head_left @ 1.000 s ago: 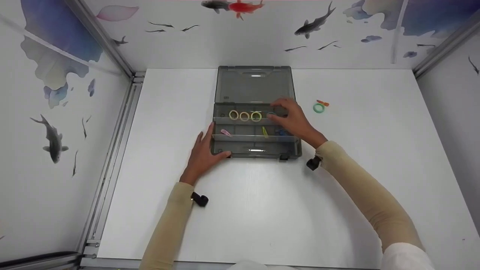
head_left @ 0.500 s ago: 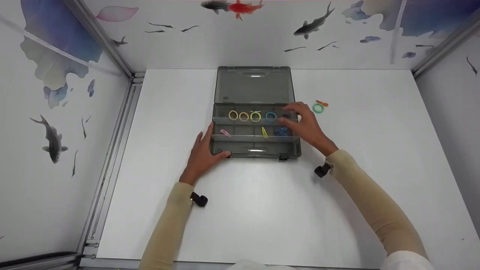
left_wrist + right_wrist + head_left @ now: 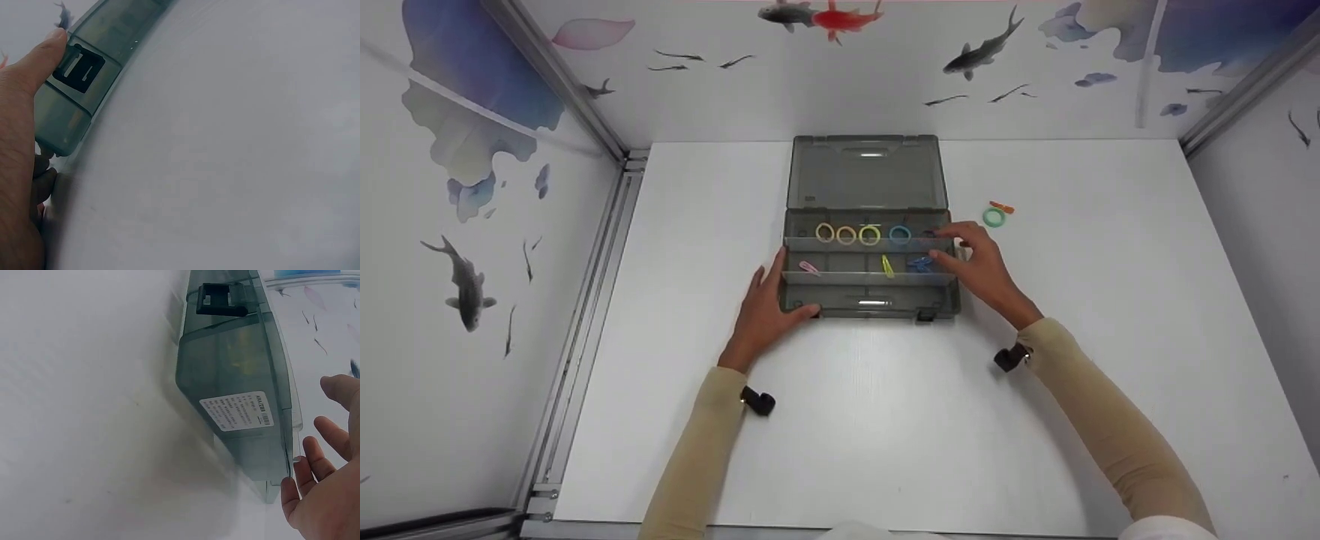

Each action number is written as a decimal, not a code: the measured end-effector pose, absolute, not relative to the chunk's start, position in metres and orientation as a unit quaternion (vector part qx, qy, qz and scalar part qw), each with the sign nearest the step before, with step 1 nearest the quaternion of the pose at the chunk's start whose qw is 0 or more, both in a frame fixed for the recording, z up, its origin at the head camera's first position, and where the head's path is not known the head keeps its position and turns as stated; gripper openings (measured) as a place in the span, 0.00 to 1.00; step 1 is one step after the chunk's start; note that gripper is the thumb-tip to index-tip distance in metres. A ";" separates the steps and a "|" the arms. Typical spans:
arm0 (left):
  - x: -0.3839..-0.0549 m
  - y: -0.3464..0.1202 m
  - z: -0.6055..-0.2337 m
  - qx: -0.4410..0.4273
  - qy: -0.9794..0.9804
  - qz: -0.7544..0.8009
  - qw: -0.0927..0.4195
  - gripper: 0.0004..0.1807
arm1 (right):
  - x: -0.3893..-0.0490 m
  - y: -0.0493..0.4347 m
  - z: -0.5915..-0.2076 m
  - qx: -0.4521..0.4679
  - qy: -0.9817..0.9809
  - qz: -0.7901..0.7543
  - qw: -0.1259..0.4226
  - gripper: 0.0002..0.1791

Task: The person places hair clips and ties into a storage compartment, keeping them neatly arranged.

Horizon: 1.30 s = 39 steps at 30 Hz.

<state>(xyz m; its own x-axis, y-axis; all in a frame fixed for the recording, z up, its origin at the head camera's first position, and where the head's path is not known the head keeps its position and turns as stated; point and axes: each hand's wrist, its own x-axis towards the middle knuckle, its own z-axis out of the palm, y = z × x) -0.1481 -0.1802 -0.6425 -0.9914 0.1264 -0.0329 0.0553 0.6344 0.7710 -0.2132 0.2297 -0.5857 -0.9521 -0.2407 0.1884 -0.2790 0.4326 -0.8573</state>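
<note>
A grey see-through storage box [image 3: 872,289] lies with its lid raised back. My left hand [image 3: 765,311] holds its front left corner, thumb at a front latch [image 3: 80,68] and fingers along the side. My right hand [image 3: 986,270] hovers over the right edge with fingers loosely bent and thumb apart, holding nothing. Its fingertips are close to the blue hair clips [image 3: 919,264] in the middle row. That row also has a yellow hair clip [image 3: 888,265] and a pink hair clip [image 3: 808,267]. Along the back row stand a blue hair tie [image 3: 899,235], a yellow hair tie [image 3: 870,235] and two pale orange ones.
Right of the box, a green hair tie [image 3: 994,217] and an orange hair clip [image 3: 1002,207] lie on the white table [image 3: 840,450]. The lid [image 3: 868,172] reaches toward the back wall. White panels with painted fish enclose the sides and back.
My right hand has drawn away from the blue hair tie, which now shows in the back row. It has shifted right and toward me. The left hand has stayed at the corner.
</note>
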 end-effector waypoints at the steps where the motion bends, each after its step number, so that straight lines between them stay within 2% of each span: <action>1: -0.148 -0.180 -0.643 0.050 0.903 0.425 0.043 0.69 | -0.212 0.231 -0.586 0.150 -0.846 0.511 0.018 0.21; 7: -0.146 -0.181 -0.644 0.050 0.903 0.425 0.039 0.68 | -0.209 0.237 -0.590 0.133 -0.841 0.524 0.017 0.20; 19: -0.146 -0.182 -0.644 0.054 0.900 0.430 0.038 0.68 | -0.212 0.255 -0.601 0.080 -0.847 0.523 0.051 0.21; 32: -0.147 -0.181 -0.644 0.051 0.901 0.430 0.037 0.67 | -0.229 0.284 -0.614 0.028 -0.845 0.521 0.121 0.23; 39: -0.146 -0.181 -0.644 0.045 0.900 0.433 0.036 0.68 | -0.239 0.295 -0.617 -0.012 -0.851 0.510 0.124 0.23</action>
